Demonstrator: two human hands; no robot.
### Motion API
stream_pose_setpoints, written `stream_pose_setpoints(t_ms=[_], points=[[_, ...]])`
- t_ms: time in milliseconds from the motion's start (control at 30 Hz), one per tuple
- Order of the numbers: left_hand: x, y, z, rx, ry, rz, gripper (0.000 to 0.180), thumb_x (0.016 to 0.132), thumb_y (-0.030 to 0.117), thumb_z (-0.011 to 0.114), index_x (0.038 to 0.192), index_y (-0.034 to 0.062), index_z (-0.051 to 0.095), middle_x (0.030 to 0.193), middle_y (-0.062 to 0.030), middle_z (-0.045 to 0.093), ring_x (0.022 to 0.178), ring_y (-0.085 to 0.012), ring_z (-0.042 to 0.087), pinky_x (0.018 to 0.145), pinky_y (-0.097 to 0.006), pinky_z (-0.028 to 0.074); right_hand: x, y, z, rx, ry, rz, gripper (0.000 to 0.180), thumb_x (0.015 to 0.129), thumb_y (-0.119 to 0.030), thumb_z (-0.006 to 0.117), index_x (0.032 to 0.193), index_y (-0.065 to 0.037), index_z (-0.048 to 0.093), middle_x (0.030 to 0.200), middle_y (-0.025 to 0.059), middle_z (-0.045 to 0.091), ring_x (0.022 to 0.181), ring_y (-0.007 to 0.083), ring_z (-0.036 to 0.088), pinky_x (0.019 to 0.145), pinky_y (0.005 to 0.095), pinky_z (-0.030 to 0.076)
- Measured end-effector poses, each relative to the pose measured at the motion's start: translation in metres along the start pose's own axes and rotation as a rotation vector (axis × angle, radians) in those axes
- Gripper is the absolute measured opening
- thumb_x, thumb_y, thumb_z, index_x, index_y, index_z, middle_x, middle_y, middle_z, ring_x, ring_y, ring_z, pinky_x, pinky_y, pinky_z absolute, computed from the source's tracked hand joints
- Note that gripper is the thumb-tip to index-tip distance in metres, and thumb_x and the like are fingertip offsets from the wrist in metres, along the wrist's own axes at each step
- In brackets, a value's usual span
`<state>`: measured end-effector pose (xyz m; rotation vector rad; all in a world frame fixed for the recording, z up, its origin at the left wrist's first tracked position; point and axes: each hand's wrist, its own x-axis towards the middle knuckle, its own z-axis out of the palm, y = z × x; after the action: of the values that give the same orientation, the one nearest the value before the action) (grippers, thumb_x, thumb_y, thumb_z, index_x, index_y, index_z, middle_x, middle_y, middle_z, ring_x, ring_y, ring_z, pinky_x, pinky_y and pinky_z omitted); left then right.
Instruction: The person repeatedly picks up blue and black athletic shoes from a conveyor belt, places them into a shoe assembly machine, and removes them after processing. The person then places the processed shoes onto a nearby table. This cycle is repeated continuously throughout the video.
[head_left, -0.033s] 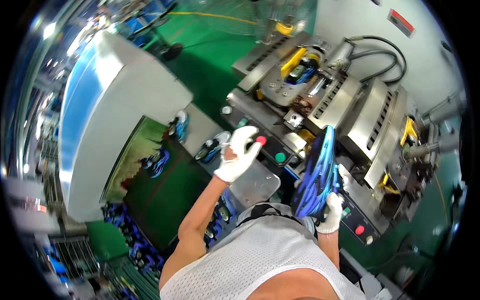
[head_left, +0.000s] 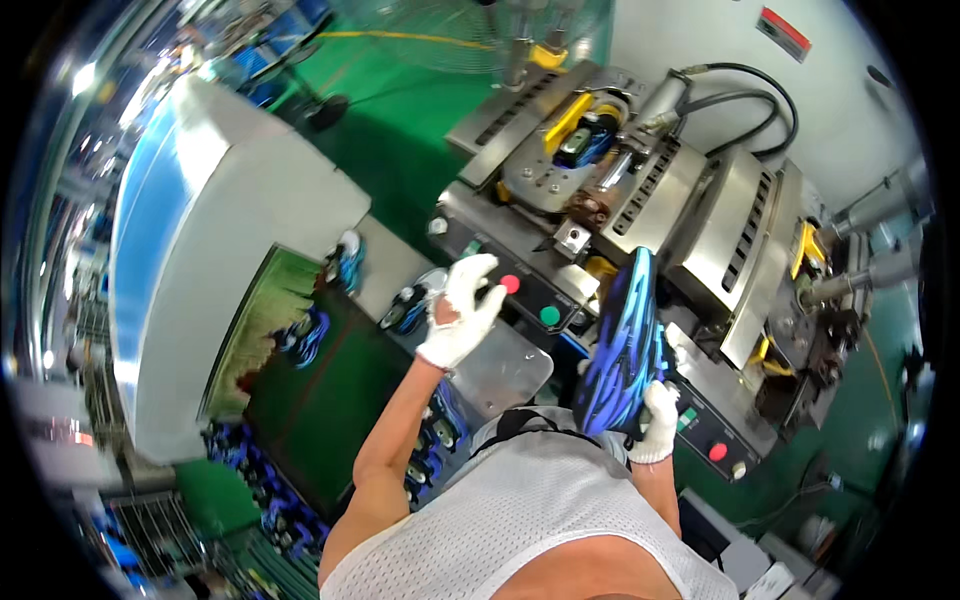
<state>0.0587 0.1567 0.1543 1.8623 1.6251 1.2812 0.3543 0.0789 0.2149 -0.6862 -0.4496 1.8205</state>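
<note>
hardly shifted since the earlier frame: gripping the blue striped shoe (head_left: 618, 350) in the nearer right hand (head_left: 657, 420), mostly up-left of it, with its long axis running toward the metal machine (head_left: 712, 225); holding the left hand (head_left: 462, 318) empty and loosely spread, well apart from the shoe, just beside a red button (head_left: 510, 285).

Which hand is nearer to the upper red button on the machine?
Left. The left hand is close beside the upper red button, on its left in the picture. The right hand is farther away, lower and to the right, holding the blue shoe.
</note>
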Motion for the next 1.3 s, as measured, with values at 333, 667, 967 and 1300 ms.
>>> stream_pose_setpoints(t_ms=[333, 667, 967, 1300], points=[[0.02, -0.009, 0.006, -0.022, -0.02, 0.037, 0.04, 0.089, 0.012, 0.074, 0.126, 0.0026, 0.062, 0.126, -0.0154, 0.061, 0.1, -0.0271, 0.066, 0.085, -0.035, 0.056, 0.005, 0.003, -0.001, 0.046, 0.094, -0.052, 0.057, 0.088, -0.013, 0.07, 0.133, 0.013, 0.049, 0.119, 0.0233, 0.067, 0.101, 0.0327, 0.071, 0.084, 0.043, 0.063], [0.011, -0.002, 0.021, -0.051, -0.054, -0.046, 0.039, 0.092, 0.016, 0.071, 0.126, 0.0017, 0.06, 0.126, -0.0167, 0.061, 0.106, -0.0306, 0.065, 0.087, -0.037, 0.056, -0.01, 0.001, -0.01, -0.054, 0.193, -0.084, 0.04, 0.088, -0.014, 0.069, 0.124, -0.002, 0.055, 0.111, 0.0139, 0.069, 0.095, 0.0271, 0.072, 0.079, 0.0411, 0.063], [0.124, -0.01, 0.032, 0.054, -0.074, 0.187, 0.042, 0.09, 0.02, 0.072, 0.128, 0.005, 0.06, 0.127, -0.017, 0.061, 0.104, -0.0303, 0.065, 0.086, -0.039, 0.055, -0.009, 0.022, -0.072, -0.149, 0.225, 0.078, 0.068, 0.087, -0.022, 0.07, 0.141, 0.01, 0.045, 0.132, 0.0266, 0.06, 0.117, 0.0383, 0.065, 0.097, 0.048, 0.058], [0.287, -0.063, 0.135, 0.26, -0.242, 0.14, 0.081, 0.083, 0.036, 0.075, 0.146, -0.0006, 0.039, 0.143, -0.0262, 0.046, 0.134, -0.0416, 0.045, 0.111, -0.047, 0.039, -0.025, 0.008, -0.034, -0.231, 0.439, 0.234, 0.028, 0.083, -0.007, 0.074, 0.109, -0.003, 0.066, 0.07, -0.003, 0.058, 0.053, 0.0061, 0.052, 0.047, 0.0234, 0.041]])
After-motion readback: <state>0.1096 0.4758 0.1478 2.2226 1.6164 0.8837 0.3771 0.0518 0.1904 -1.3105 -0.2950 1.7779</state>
